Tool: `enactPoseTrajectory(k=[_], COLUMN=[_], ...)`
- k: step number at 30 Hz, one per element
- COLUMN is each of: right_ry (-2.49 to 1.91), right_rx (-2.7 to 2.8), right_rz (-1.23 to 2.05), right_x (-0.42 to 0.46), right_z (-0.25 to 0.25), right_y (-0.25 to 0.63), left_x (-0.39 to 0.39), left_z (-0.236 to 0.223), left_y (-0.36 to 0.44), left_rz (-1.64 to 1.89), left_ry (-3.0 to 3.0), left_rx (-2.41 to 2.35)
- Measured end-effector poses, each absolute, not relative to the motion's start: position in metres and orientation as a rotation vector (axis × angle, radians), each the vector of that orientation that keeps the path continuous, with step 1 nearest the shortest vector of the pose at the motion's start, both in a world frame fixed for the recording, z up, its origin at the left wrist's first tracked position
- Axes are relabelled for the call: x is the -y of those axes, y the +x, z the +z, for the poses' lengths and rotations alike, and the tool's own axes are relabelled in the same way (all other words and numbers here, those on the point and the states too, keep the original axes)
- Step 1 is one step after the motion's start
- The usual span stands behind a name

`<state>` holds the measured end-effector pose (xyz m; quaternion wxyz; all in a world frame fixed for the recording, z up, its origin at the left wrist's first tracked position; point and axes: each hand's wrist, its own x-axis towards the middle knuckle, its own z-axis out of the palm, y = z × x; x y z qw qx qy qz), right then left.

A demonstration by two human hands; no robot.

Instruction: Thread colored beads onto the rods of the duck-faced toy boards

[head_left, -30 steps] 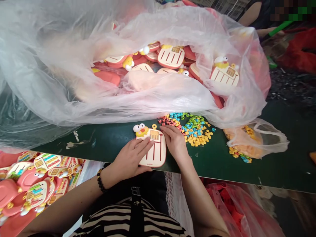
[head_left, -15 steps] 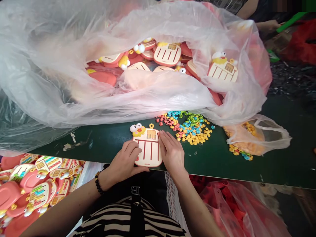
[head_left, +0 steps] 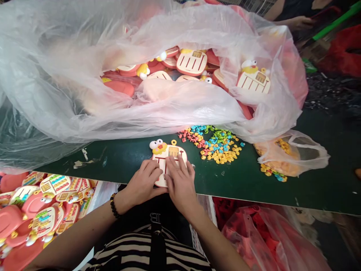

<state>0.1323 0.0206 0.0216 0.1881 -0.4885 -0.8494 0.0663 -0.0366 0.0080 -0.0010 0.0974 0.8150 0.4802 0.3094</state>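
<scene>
Left hand (head_left: 142, 183) lies open, fingers flat on a cartoon-duck plastic board (head_left: 177, 153); right hand (head_left: 180, 185) lies open across its face. Coloured plastic beads (head_left: 217, 145) lie just right of the board.

Toy board (head_left: 173, 152)'s lower part hidden under the hands (head_left: 143, 183) (head_left: 180, 184)

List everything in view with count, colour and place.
duck-topped board: one, cream and red, under both hands on the table
loose beads: many, red, blue, green and yellow, heaped right of the board
dark green table: one, beneath these
clear plastic sack: one, on the table, holding many boards
beaded boards: many, pink and cream, heaped lower left
small clear bag of beads: one, right on the table
pink plastic bag: one, lower right
co-worker's hand: one, top right
left hand: on the board, black bead bracelet at the wrist
right hand: on the board
striped top: black and white, bottom centre
</scene>
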Motion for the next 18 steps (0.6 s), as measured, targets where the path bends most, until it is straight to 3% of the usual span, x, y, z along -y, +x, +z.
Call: enactPoseTrajectory(k=[5, 11, 18], right_ry=[-1.136, -1.378, -1.357], right_rx=[2.349, 2.225, 2.076], right_rz=[0.484, 0.218, 0.190], right_x=[-0.062, -0.129, -0.094], right_z=[0.028, 0.017, 0.016], right_y=[0.138, 0.164, 0.159], left_x=[-0.009, -0.015, -0.014], left_z=[-0.004, 0.002, 0.000], left_y=[-0.040, -0.038, -0.038], left_rz=[0.967, 0.747, 0.863], left_ry=[2.326, 2.461, 2.406], left_rx=[-1.486, -1.494, -1.451])
